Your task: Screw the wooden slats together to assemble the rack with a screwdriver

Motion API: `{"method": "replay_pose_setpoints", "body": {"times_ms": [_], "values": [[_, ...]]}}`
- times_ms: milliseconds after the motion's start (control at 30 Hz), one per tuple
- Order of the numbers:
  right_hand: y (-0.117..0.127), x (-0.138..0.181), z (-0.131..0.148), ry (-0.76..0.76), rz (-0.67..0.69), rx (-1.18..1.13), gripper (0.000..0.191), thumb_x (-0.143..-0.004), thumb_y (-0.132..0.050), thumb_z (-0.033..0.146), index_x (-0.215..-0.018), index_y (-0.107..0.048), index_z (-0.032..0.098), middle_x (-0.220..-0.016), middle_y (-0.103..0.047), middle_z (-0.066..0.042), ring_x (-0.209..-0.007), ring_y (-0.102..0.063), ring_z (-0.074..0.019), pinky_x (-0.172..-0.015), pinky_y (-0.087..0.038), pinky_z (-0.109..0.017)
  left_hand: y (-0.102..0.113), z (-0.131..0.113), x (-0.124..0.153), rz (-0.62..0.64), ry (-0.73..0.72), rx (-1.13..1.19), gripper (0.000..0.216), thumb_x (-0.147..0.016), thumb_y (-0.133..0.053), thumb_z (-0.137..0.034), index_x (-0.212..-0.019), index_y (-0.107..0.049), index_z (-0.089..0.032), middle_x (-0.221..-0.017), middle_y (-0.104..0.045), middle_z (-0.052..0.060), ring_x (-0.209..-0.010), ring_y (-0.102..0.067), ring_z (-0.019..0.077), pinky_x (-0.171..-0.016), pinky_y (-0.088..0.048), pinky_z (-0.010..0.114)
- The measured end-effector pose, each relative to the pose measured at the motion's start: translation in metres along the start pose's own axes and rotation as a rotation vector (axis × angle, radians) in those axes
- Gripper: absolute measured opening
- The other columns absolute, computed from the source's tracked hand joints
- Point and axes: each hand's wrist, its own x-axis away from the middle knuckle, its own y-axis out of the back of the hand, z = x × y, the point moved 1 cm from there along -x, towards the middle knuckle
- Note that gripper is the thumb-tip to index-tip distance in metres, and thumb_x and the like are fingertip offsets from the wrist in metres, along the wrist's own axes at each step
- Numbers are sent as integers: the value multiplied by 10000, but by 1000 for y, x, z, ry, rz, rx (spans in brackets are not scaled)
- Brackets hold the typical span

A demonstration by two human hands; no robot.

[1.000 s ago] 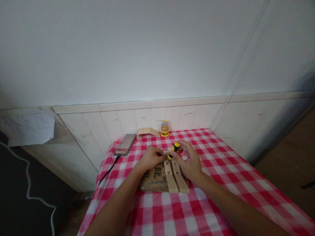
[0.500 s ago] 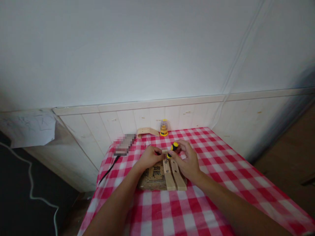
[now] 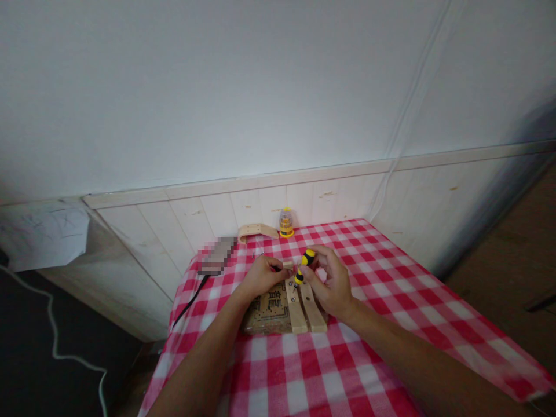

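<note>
My right hand (image 3: 330, 284) grips a short screwdriver (image 3: 308, 256) with a yellow and black handle. Its tip points down at the left one of two pale, bent wooden pieces, near a dark screw; whether it touches is too small to tell. That left wooden piece (image 3: 297, 317) and the right wooden piece (image 3: 317, 317) lie side by side, with dark screws or holes in them. My left hand (image 3: 264, 275) has its fingers closed at the far end of the left piece. Beneath lies a brown block (image 3: 266, 315) printed with black characters.
A bent wooden piece (image 3: 257, 230) and a yellow-based clear screwdriver-bit case (image 3: 286, 223) stand by the panelled wall (image 3: 212, 214). A blurred-out flat object (image 3: 218, 255) with a black strap lies at the left edge of the checked tablecloth (image 3: 369, 347).
The view has shifted slightly. The screwdriver tip sits slightly lower along the left wooden piece and the handle has tilted a little. Both hands keep their hold.
</note>
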Motion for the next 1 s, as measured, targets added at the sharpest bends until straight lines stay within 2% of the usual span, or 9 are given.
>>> {"method": "replay_pose_setpoints", "body": {"times_ms": [200, 467, 700, 1000], "values": [[0, 2, 5, 10, 37, -13, 329, -901, -634, 241, -1209, -522, 242, -856, -655, -16, -706, -640, -174, -631, -542, -298, 0, -3, 1, 2, 1, 14, 325, -763, -651, -424, -633, -660, -126, -543, -474, -39, -526, -372, 86, -514, -275, 224], [1, 3, 5, 34, 57, 5, 341, -902, -626, 224, -1231, -537, 236, -944, -692, -42, -773, -670, -180, -654, -551, -298, 1, -5, 2, 20, -13, 7, 346, -774, -632, -431, -618, -629, -122, -528, -409, -51, -517, -325, 80, -501, -233, 229], [1, 4, 3, 44, 72, 47, 345, -906, -619, 254, -1244, -548, 229, -934, -701, -51, -786, -683, -193, -655, -566, -304, 1, -4, 2, 13, -18, 27, 322, -763, -636, -414, -643, -653, -115, -552, -466, -38, -534, -363, 86, -516, -272, 228], [6, 5, 8, 92, 148, 54, 359, -955, -547, 286, -1310, -561, 238, -1084, -711, -106, -923, -710, -246, -748, -591, -359, 1, -6, 2, 17, -13, 16, 351, -759, -653, -450, -634, -651, -123, -540, -454, -41, -520, -348, 84, -502, -262, 228]]}}
